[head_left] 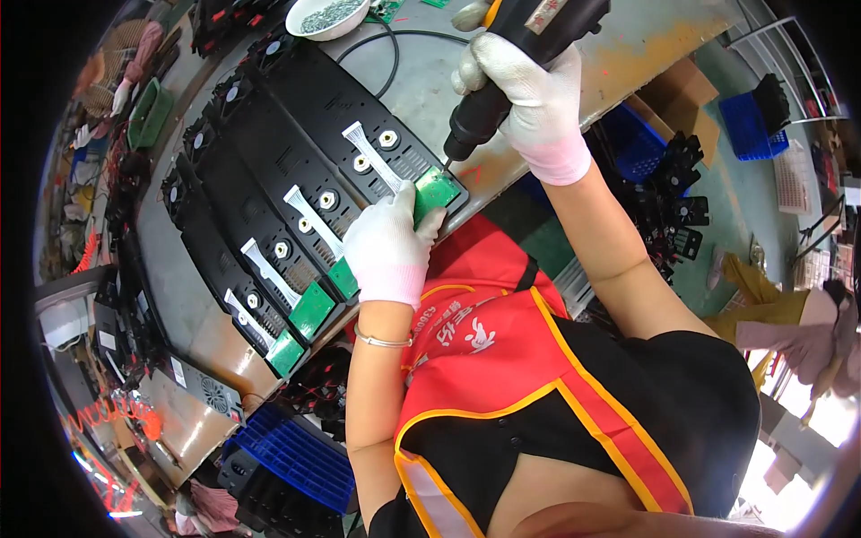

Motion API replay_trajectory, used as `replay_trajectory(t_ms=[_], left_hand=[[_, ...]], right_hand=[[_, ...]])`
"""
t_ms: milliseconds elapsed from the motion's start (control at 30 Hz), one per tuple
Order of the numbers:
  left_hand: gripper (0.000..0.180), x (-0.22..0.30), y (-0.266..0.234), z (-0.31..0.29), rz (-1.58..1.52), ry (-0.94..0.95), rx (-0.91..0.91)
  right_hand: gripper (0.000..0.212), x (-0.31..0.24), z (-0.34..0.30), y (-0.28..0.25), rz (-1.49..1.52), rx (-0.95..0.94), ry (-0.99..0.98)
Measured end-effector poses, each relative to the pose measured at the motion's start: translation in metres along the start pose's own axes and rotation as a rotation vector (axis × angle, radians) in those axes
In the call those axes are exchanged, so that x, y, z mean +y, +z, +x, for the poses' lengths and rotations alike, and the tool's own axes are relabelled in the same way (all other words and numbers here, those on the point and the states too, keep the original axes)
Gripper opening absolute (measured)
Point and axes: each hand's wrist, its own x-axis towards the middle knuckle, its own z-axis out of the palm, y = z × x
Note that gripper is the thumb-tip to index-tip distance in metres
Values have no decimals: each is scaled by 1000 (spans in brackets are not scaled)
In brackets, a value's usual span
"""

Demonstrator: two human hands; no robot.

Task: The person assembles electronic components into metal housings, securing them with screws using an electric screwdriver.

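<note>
My right hand (529,81), in a white glove with a pink cuff, grips a black electric screwdriver (480,115). The bit points down at a corner of a green circuit board (437,190) and seems to touch it. Gloved the same way, my left hand (392,240) holds that board between thumb and fingers at its near edge. The board lies on the end of a long black panel (345,103), with a white ribbon cable (372,157) running from it. Beside it, more black panels (260,152) lie in a row, with green boards (312,309), ribbon cables and brass-coloured nuts.
At the far side, a white bowl (316,34) holds many small screws. A black cable (396,63) curls across the grey worktable (628,67). Blue crates (296,457) and cardboard boxes (686,103) stand below the table edge. A green basket (151,115) sits at the far left.
</note>
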Motion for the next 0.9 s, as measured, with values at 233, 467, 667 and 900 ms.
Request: replay_trajectory(t_ms=[233, 467, 667, 900], left_hand=[[45, 0, -4, 1, 14, -14, -59], [45, 0, -3, 2, -1, -16, -62], [45, -3, 1, 1, -25, -3, -27], [44, -3, 1, 1, -19, -3, -34]], right_hand=[[38, -6, -6, 15, -97, 357, 562], [39, -2, -9, 18, -115, 301, 622], [42, -5, -10, 23, -67, 296, 628], [39, -4, -10, 26, -66, 258, 651]])
